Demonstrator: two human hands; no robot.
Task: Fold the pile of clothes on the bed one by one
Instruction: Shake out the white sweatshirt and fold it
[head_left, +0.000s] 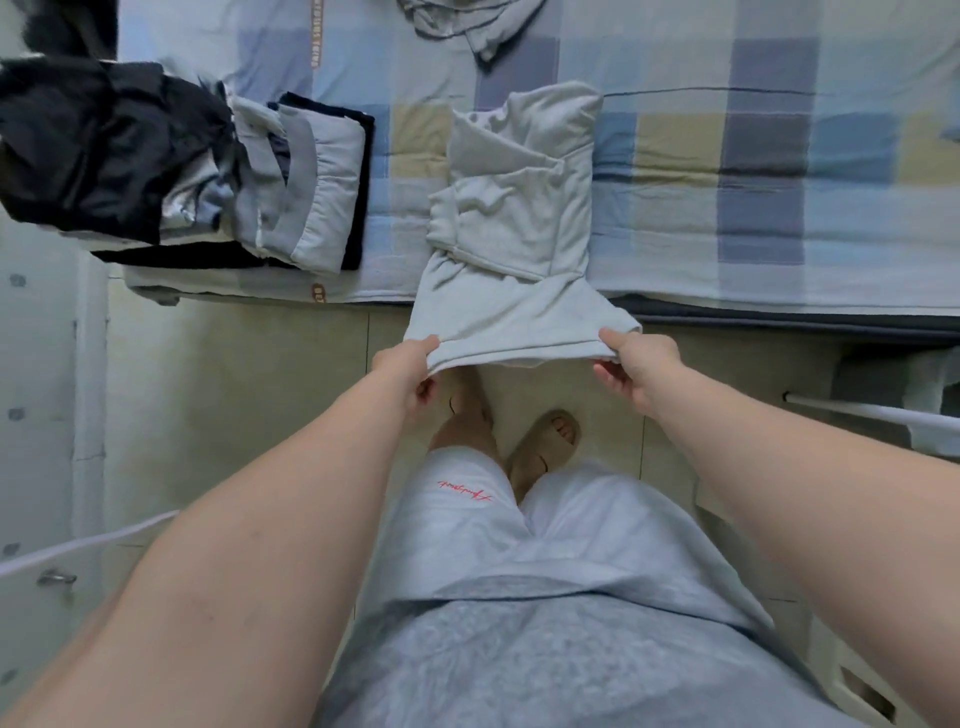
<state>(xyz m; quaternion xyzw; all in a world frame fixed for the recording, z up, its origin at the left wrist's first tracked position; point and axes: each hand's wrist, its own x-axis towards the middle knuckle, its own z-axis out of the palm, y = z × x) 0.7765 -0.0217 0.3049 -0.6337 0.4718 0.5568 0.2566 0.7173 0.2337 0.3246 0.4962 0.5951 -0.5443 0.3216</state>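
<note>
Altogether two hands are in view, and both hold the same thing: one pale grey garment (514, 218) in the middle of the frame. It lies on the bed (779, 156) with its sleeves folded in over the body, and its lower part hangs past the bed's near edge above the floor (249, 395). The left hand (410, 374) pinches the hem's left corner, thumb on top and fingers curled below. The right hand (641, 369) pinches the right corner the same way, so the hem is stretched between them.

Upper left of the frame holds one stack of folded clothes (317, 182), pale grey and dark blue layers near the bed's edge. How many pieces it has I cannot count, as the layers overlap. Touching its left side is one black heap (104, 150), crumpled and blurred, running out of the frame at the left; whether it is one garment or more cannot be told. At the top edge, near the middle, lies one more grey garment (467, 31), unfolded and cut off by the frame, well apart from the held one.

Below the hands one sandal (545, 441) shows on one foot; the other foot is mostly hidden behind the hem and the left hand. Pale shorts (467, 525) bear red script too small to read. Lower left shows one metal handle (56, 578) on a white cabinet (31, 623), and the right edge one white rod (872, 415); cabinet and rod are both cut off.
</note>
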